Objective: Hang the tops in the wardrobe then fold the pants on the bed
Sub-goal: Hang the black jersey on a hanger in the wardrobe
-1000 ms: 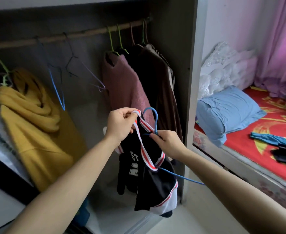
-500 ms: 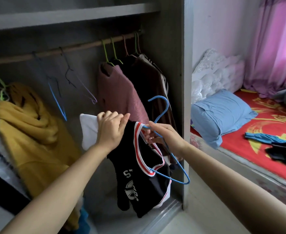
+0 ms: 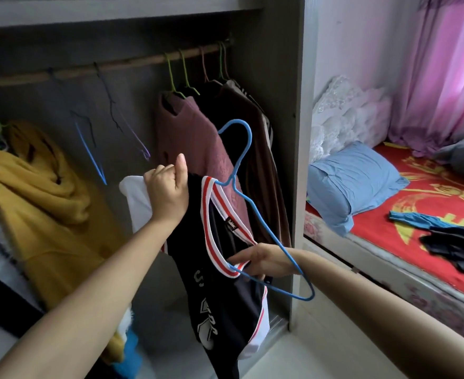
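- Black top [image 3: 225, 302], six o'clock: is showing smooth matt cloth, its striped collar looking ribbed.
- Blue hanger [image 3: 232, 178], centre: is looking like thin coated wire, smooth and faintly glossy.
- Rail [image 3: 132, 62], eleven o'clock: is showing rough bare wood.
- Mauve sweater [image 3: 192, 143], twelve o'clock: is showing fuzzy knit.
- Mustard hoodie [image 3: 34, 192], nine o'clock: is looking soft and fleecy.
- Wardrobe side panel [image 3: 299, 105], one o'clock: is showing matt grey board.
- Pillow [image 3: 354, 181], three o'clock: is showing smooth matt cloth.

L hand [image 3: 168, 194], R hand [image 3: 265, 262], forearms [image 3: 99, 285] bare

Both hands [image 3: 168, 192] hold black top [image 3: 225, 291], blue hanger [image 3: 255, 214]
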